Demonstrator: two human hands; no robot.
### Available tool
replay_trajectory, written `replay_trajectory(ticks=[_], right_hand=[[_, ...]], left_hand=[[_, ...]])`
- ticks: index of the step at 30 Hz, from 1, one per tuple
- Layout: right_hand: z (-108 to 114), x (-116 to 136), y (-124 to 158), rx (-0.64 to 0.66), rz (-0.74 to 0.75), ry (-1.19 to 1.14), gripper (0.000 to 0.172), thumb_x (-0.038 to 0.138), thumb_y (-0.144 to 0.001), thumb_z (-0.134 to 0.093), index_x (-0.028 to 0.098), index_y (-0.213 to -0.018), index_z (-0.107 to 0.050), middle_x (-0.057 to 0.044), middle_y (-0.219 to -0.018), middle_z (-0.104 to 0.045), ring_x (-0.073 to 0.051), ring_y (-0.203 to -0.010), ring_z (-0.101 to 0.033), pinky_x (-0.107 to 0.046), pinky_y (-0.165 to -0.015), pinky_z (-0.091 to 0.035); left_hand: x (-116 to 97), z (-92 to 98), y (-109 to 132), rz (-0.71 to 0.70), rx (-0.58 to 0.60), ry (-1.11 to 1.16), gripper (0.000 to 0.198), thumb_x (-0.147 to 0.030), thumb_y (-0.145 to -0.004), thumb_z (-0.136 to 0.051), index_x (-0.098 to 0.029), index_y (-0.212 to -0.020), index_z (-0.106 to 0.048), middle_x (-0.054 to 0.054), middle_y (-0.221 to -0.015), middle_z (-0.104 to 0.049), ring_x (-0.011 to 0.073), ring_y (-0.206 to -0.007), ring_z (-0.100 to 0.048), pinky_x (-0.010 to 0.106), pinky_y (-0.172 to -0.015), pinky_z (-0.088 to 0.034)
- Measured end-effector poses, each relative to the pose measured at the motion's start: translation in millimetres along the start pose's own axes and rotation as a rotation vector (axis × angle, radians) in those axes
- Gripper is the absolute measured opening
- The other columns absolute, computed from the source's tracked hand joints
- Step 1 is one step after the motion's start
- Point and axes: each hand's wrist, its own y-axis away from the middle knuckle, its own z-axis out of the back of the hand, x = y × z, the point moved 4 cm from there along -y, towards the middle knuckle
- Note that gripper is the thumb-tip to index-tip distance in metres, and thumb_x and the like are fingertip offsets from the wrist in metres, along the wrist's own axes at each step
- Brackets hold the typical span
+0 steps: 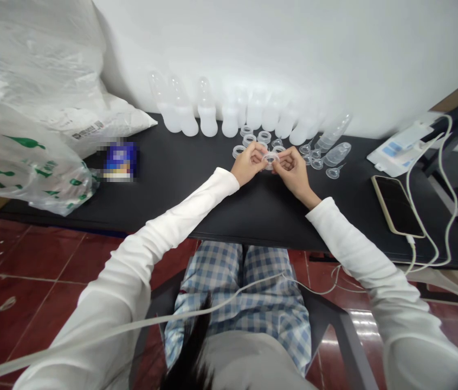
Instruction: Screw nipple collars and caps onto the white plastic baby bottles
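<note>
- A clear plastic ring is held between the two hands, over the middle of the black bench; part of it is hidden by the fingers.
- The left hand is curled inward, its fingers closed in a pinch on the ring's left side.
- The right hand is curled the same way, its fingers closed on the ring's right side, so that the ring is gripped by both hands.
- More clear rings lie flat in a loose cluster on the bench, just beyond the hands.
- A row of upright clear plastic bottles stands behind the cluster, along the white wall.
- Two clear bottle bodies lie tilted or on their sides at the right end of the row, near small clear funnel-shaped pieces.
- A smartphone lies face up further right, with a white cable running from it.
- Large plastic bags with green print are heaped at the left, beside a blue packet too blurred to read; their contents cannot be made out.
</note>
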Motion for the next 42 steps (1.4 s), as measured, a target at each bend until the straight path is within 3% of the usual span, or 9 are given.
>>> replay_trajectory(ticks=[8, 20, 26, 30, 36, 42], right_hand=[[1, 1, 0, -0.021, -0.012, -0.017, 0.049, 0.073, -0.081, -0.072, 0.029, -0.099, -0.059, -0.001, -0.082, -0.066, -0.021, -0.078, -0.069, -0.042, -0.076, -0.064], [-4, 12, 5, -0.075, 0.041, 0.018, 0.048, 0.073, -0.082, -0.072, 0.029, -0.096, -0.058, 0.0, -0.079, -0.063, -0.019, -0.074, -0.067, -0.04, -0.072, -0.064], [-6, 12, 6, -0.108, 0.051, 0.024, 0.049, 0.075, -0.081, -0.071, 0.03, -0.096, -0.058, -0.001, -0.08, -0.061, -0.022, -0.079, -0.067, -0.044, -0.074, -0.063], [-6, 9, 6, -0.114, 0.056, 0.052, 0.047, 0.074, -0.083, -0.07, 0.03, -0.092, -0.057, -0.001, -0.076, -0.059, -0.021, -0.074, -0.065, -0.042, -0.067, -0.062], [-6, 8, 7, -0.12, 0.04, 0.043, 0.046, 0.073, -0.083, -0.07, 0.029, -0.09, -0.057, -0.001, -0.076, -0.059, -0.022, -0.075, -0.065, -0.043, -0.069, -0.062], [-3, 10, 6, -0.086, 0.044, 0.055, 0.052, 0.076, -0.08, -0.071, 0.029, -0.101, -0.06, -0.002, -0.084, -0.062, -0.021, -0.084, -0.066, -0.041, -0.078, -0.063]], left_hand=[[-4, -2.8, 0, 0.008, 0.007, 0.041, 0.028, -0.042, -0.094, -0.071, -0.02, -0.109, -0.061, 0.001, -0.083, -0.072, 0.0122, -0.07, -0.071, 0.029, -0.074, -0.061], [-18, 0.6, 3, -0.008, -0.044, -0.01, 0.029, -0.047, -0.092, -0.072, -0.02, -0.1, -0.063, 0.0, -0.077, -0.071, 0.0122, -0.067, -0.068, 0.028, -0.07, -0.057], [-17, -0.1, 3, -0.02, -0.07, -0.026, 0.028, -0.047, -0.091, -0.072, -0.022, -0.095, -0.062, -0.002, -0.073, -0.066, 0.0115, -0.065, -0.063, 0.028, -0.066, -0.054], [-16, -1.4, 3, -0.054, -0.076, -0.041, 0.031, -0.05, -0.09, -0.073, -0.022, -0.091, -0.06, -0.003, -0.069, -0.059, 0.0107, -0.062, -0.057, 0.027, -0.063, -0.052], [-17, -2.0, 5, -0.087, -0.064, -0.094, 0.03, -0.05, -0.092, -0.071, -0.022, -0.093, -0.061, -0.001, -0.072, -0.056, 0.0145, -0.071, -0.06, 0.032, -0.072, -0.055], [-11, -3.0, 7, -0.069, -0.028, -0.08, 0.033, -0.052, -0.09, -0.074, -0.024, -0.102, -0.061, 0.0, -0.077, -0.059, 0.0154, -0.074, -0.061, 0.033, -0.076, -0.056]])
